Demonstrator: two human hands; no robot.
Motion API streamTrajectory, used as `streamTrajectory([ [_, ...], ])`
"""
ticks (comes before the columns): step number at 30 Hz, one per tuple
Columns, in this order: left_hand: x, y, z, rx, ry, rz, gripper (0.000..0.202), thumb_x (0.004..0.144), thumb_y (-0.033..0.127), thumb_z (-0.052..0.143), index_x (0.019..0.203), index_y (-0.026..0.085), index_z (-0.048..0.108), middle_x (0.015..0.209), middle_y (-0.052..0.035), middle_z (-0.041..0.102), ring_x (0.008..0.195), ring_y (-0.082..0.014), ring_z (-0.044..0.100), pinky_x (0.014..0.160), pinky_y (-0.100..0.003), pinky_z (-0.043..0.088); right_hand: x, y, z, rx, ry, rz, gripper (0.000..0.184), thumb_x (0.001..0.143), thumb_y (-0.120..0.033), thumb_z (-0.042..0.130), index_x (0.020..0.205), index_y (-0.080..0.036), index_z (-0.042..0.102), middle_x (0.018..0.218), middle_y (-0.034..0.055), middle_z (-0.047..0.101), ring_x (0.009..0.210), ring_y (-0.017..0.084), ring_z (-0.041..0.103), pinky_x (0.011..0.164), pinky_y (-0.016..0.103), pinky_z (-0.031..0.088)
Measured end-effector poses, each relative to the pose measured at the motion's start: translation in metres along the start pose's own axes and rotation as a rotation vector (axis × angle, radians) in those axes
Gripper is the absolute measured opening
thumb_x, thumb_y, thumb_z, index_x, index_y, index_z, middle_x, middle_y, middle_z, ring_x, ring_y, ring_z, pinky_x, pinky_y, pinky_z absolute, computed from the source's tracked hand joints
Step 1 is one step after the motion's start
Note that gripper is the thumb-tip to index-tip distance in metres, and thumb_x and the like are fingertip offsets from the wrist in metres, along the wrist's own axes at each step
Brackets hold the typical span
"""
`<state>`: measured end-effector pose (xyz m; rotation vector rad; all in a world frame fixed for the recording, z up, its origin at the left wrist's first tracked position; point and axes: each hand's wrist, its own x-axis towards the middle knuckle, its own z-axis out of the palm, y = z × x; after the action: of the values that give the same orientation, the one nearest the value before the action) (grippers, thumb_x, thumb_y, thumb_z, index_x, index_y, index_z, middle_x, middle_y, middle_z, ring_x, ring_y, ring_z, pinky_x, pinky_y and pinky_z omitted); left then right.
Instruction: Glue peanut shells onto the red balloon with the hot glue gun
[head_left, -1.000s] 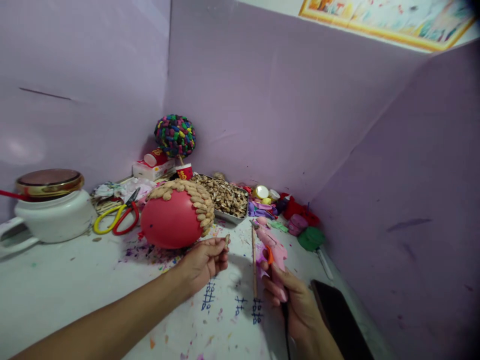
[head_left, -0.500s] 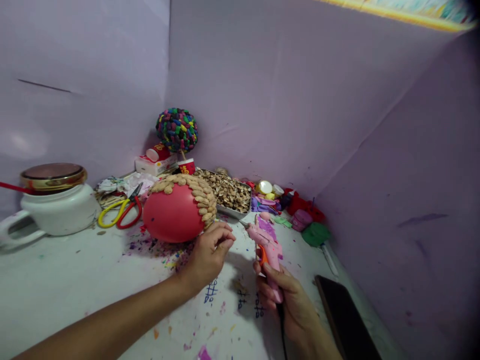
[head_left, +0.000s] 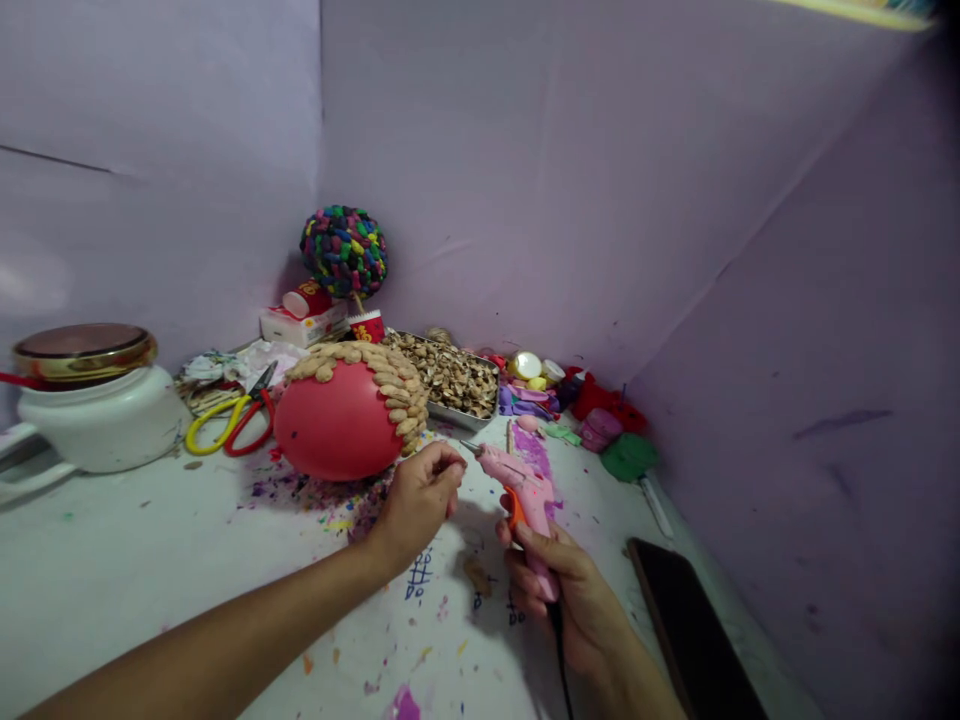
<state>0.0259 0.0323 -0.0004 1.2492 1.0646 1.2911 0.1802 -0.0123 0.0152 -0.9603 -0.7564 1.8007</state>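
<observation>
My right hand (head_left: 551, 570) is wrapped round a pink hot glue gun (head_left: 517, 480), with fingers at its orange trigger. The metal nozzle points left, close to the fingertips of my left hand (head_left: 420, 500). Those fingers are pinched together; whatever they may hold is hidden. Just behind my left hand lies a red balloon (head_left: 337, 425), its top and right side covered with rows of peanut shells (head_left: 405, 405). One loose shell (head_left: 476, 577) rests on the table below my hands. More shell halves (head_left: 457, 380) fill a metal tray at the back.
Scissors (head_left: 232, 420) and a white mug (head_left: 105, 420) with a gold-rimmed lid stand left. A multicoloured ball (head_left: 345, 250) rises from a red cup (head_left: 367, 326) behind. Deflated balloons (head_left: 529, 400) lie back right. A dark phone (head_left: 690, 630) lies beside my right arm.
The glue gun's nozzle and my left fingertips have come closer together, the gun shifting slightly left. My left fingers have curled in tighter. The whole view has turned a little right.
</observation>
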Motion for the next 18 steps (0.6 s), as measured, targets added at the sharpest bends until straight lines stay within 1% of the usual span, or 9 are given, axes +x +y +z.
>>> streamTrajectory([
  [2, -0.002, 0.000, -0.001, -0.011, -0.030, -0.032, 0.013, 0.077, 0.027, 0.046, 0.067, 0.019, 0.045, 0.046, 0.0079, 0.039, 0.039, -0.0075, 0.034, 0.040, -0.020, 0.024, 0.001, -0.003, -0.003, 0.008, -0.012, 0.002, 0.013, 0.068, -0.026, 0.067, 0.071, -0.014, 0.062, 0.049, -0.0065, 0.045, 0.033, 0.000, 0.022, 0.029, 0.013, 0.024],
  [4, -0.004, 0.001, -0.003, 0.029, -0.049, -0.037, 0.015, 0.077, 0.026, 0.043, 0.064, 0.020, 0.043, 0.047, 0.0078, 0.037, 0.040, -0.0077, 0.032, 0.041, -0.021, 0.023, 0.001, -0.006, -0.006, 0.035, -0.017, -0.027, 0.013, 0.068, -0.026, 0.067, 0.071, -0.014, 0.063, 0.048, -0.0070, 0.043, 0.033, 0.000, 0.020, 0.030, 0.013, 0.023],
  [7, -0.006, 0.004, -0.007, 0.245, -0.047, 0.025, 0.023, 0.080, 0.025, 0.039, 0.057, 0.020, 0.037, 0.049, 0.0068, 0.032, 0.044, -0.0088, 0.030, 0.046, -0.023, 0.021, 0.001, -0.013, -0.010, 0.088, -0.007, -0.083, 0.011, 0.066, -0.023, 0.068, 0.070, -0.014, 0.063, 0.058, -0.0044, 0.050, 0.035, 0.000, 0.020, 0.029, 0.012, 0.024],
  [9, -0.008, 0.006, -0.010, 0.398, -0.038, 0.063, 0.030, 0.080, 0.027, 0.041, 0.052, 0.020, 0.034, 0.047, 0.0060, 0.029, 0.046, -0.0101, 0.028, 0.049, -0.024, 0.020, 0.001, -0.015, -0.011, 0.115, -0.005, -0.094, 0.011, 0.066, -0.022, 0.069, 0.069, -0.013, 0.063, 0.059, -0.0039, 0.052, 0.035, -0.001, 0.020, 0.030, 0.012, 0.025],
  [11, -0.009, 0.008, -0.014, 0.487, -0.028, 0.103, 0.028, 0.076, 0.025, 0.049, 0.050, 0.020, 0.041, 0.047, 0.0051, 0.031, 0.048, -0.0116, 0.030, 0.052, -0.025, 0.022, 0.002, -0.017, -0.012, 0.131, 0.011, -0.101, 0.011, 0.065, -0.022, 0.069, 0.068, -0.013, 0.063, 0.058, -0.0039, 0.051, 0.035, -0.001, 0.021, 0.030, 0.011, 0.025],
  [13, -0.010, 0.009, -0.017, 0.481, -0.050, 0.189, 0.010, 0.071, 0.016, 0.054, 0.062, 0.020, 0.057, 0.057, 0.0017, 0.045, 0.056, -0.0144, 0.040, 0.061, -0.026, 0.028, 0.002, -0.017, -0.012, 0.133, 0.025, -0.102, 0.012, 0.064, -0.022, 0.070, 0.068, -0.012, 0.064, 0.056, -0.0044, 0.050, 0.034, -0.001, 0.021, 0.029, 0.011, 0.025],
  [14, -0.011, 0.009, -0.018, 0.461, -0.092, 0.237, 0.013, 0.069, 0.012, 0.055, 0.073, 0.021, 0.063, 0.068, -0.0011, 0.052, 0.065, -0.0166, 0.045, 0.068, -0.026, 0.030, 0.003, -0.017, -0.012, 0.131, 0.028, -0.102, 0.013, 0.063, -0.022, 0.070, 0.068, -0.012, 0.064, 0.054, -0.0050, 0.048, 0.034, 0.000, 0.021, 0.029, 0.011, 0.024],
  [16, -0.013, 0.009, -0.018, 0.426, -0.248, 0.300, 0.030, 0.068, 0.007, 0.055, 0.090, 0.024, 0.066, 0.089, -0.0052, 0.057, 0.084, -0.0207, 0.049, 0.079, -0.028, 0.030, 0.003, -0.016, -0.012, 0.129, 0.027, -0.104, 0.013, 0.064, -0.023, 0.069, 0.068, -0.012, 0.064, 0.049, -0.0066, 0.044, 0.034, 0.000, 0.021, 0.029, 0.011, 0.024],
  [18, -0.016, 0.009, -0.017, 0.461, -0.436, 0.319, 0.029, 0.069, 0.007, 0.055, 0.089, 0.025, 0.068, 0.090, -0.0064, 0.059, 0.087, -0.0227, 0.049, 0.082, -0.030, 0.029, 0.003, -0.016, -0.013, 0.130, 0.021, -0.108, 0.012, 0.065, -0.023, 0.068, 0.068, -0.012, 0.064, 0.045, -0.0076, 0.041, 0.033, 0.000, 0.022, 0.029, 0.011, 0.025],
])
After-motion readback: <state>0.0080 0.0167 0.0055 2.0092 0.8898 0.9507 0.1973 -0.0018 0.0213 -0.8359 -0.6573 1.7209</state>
